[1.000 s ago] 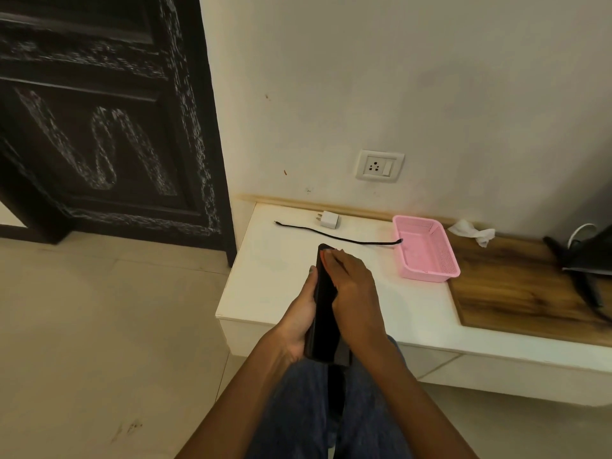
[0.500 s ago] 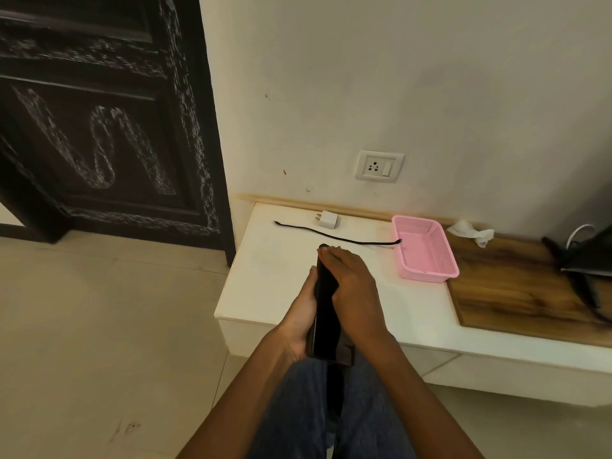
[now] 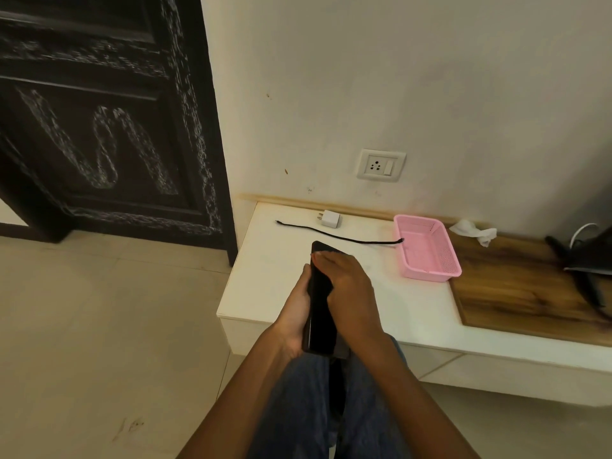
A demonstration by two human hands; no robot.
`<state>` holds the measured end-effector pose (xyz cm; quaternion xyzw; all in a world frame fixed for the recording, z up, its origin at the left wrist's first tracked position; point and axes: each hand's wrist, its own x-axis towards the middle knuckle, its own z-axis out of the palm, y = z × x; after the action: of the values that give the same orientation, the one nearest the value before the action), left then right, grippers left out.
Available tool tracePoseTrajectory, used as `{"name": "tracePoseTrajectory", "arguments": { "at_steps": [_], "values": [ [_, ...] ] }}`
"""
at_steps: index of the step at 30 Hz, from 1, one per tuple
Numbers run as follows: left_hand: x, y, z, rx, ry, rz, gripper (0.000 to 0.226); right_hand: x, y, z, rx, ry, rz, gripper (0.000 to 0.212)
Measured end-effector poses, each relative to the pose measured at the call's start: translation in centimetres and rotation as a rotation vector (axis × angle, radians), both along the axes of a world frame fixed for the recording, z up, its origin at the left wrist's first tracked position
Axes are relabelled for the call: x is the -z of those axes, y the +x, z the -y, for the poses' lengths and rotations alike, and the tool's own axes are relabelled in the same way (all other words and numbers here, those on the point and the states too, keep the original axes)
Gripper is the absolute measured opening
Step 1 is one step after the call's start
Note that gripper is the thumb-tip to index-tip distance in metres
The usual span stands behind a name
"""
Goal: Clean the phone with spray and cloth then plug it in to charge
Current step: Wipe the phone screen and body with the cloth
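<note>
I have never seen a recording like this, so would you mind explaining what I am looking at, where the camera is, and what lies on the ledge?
There is no machine here: a person wears a wide-angle camera on the head, looking down at their own bare hands, so there is only this one view. The left hand cradles a black slab-shaped phone from beneath, and the right hand lies across its right side. It is held above the person's blue-jeaned lap, in front of a low white ledge. On the ledge lie a thin black cable, a small white charger plug and an empty pink plastic basket; a crumpled white cloth rests on the wooden board to the right. A white wall socket sits above the ledge. No spray bottle is visible.
</note>
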<state>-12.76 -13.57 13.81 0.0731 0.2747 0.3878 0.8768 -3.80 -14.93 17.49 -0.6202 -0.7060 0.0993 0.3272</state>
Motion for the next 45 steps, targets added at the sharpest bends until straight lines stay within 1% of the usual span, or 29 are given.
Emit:
{"name": "tracePoseTrajectory", "arguments": {
  "at_steps": [2,3,6,8,10,11,14,16,17,19,21,22,23,25,27,28,30,32,33,36,37,39,41,43,45],
  "values": [
    [0.1,-0.5,-0.3,-0.020,0.010,-0.011,0.048,-0.2,-0.3,0.4,-0.036,-0.015,0.006,0.045],
    [0.2,-0.8,-0.4,-0.034,0.018,-0.042,0.050,0.0,-0.5,0.9,-0.076,-0.014,0.047,0.047],
    [1.0,-1.6,-1.0,-0.049,0.001,-0.187,0.067,0.8,-1.3,3.4,-0.171,-0.060,0.056,0.051],
    [0.9,-1.7,-1.1,-0.045,-0.001,-0.218,0.073,0.9,-1.7,4.0,-0.183,-0.052,0.052,0.049],
    [0.5,-1.5,-0.8,-0.048,0.023,-0.211,0.064,0.6,-1.5,3.1,-0.134,0.033,0.078,0.041],
    [0.3,-1.3,-0.6,-0.046,0.043,-0.188,0.058,0.2,-1.4,2.5,-0.109,0.038,0.086,0.040],
    [0.1,-0.9,-0.3,-0.040,0.063,-0.106,0.048,-0.4,-0.8,0.8,-0.061,0.002,0.061,0.040],
    [0.0,-1.1,-0.4,-0.050,0.052,-0.097,0.049,-0.4,-0.7,0.7,-0.084,-0.018,0.101,0.043],
    [0.2,-1.4,-0.6,-0.048,0.047,-0.117,0.052,-0.2,-0.8,1.2,-0.124,-0.016,0.116,0.044],
    [0.8,-2.1,-1.0,-0.020,0.030,-0.209,0.066,0.3,-1.1,3.0,-0.195,-0.025,0.116,0.046],
    [1.4,-2.5,-1.3,0.001,0.020,-0.281,0.079,0.7,-1.4,4.8,-0.217,0.006,0.171,0.042],
    [1.6,-2.6,-1.2,0.005,0.023,-0.297,0.081,0.6,-1.5,5.2,-0.226,0.020,0.189,0.040],
    [1.5,-2.5,-1.1,0.013,0.027,-0.296,0.080,0.4,-1.5,4.9,-0.230,0.052,0.179,0.039],
    [1.0,-2.0,-1.0,0.011,0.045,-0.275,0.071,-0.3,-1.2,3.2,-0.197,0.103,0.171,0.038],
    [0.5,-1.3,-0.9,0.030,0.084,-0.248,0.062,-1.1,-0.2,0.9,-0.103,0.073,0.167,0.039],
    [0.3,-1.1,-0.9,0.047,0.098,-0.250,0.061,-1.2,0.5,-0.2,-0.078,0.050,0.180,0.040],
    [0.1,-1.0,-0.9,0.062,0.100,-0.286,0.061,-1.2,1.0,-1.0,-0.068,0.039,0.203,0.044],
    [0.2,-1.5,-1.0,0.054,0.085,-0.280,0.062,-0.8,0.4,0.1,-0.092,0.057,0.186,0.046],
    [0.3,-1.9,-1.1,0.047,0.068,-0.283,0.064,-0.3,0.1,1.1,-0.126,0.092,0.189,0.046],
    [0.8,-2.7,-1.4,0.051,0.032,-0.332,0.079,1.1,-0.5,3.9,-0.198,0.067,0.210,0.045],
    [0.9,-2.6,-1.3,0.054,0.038,-0.347,0.079,1.2,-0.5,4.0,-0.199,0.068,0.207,0.045],
    [0.7,-2.2,-1.2,0.065,0.067,-0.360,0.072,0.7,0.0,2.7,-0.158,0.118,0.184,0.040],
    [0.4,-1.7,-1.3,0.106,0.117,-0.355,0.066,-0.5,0.7,0.9,-0.084,0.135,0.172,0.045],
    [0.2,-1.2,-1.2,0.123,0.148,-0.374,0.064,-1.0,1.7,-0.9,-0.003,0.089,0.150,0.041],
    [0.2,-1.2,-1.2,0.118,0.154,-0.394,0.064,-1.0,1.9,-1.3,0.012,0.082,0.136,0.044]
  ]
}}
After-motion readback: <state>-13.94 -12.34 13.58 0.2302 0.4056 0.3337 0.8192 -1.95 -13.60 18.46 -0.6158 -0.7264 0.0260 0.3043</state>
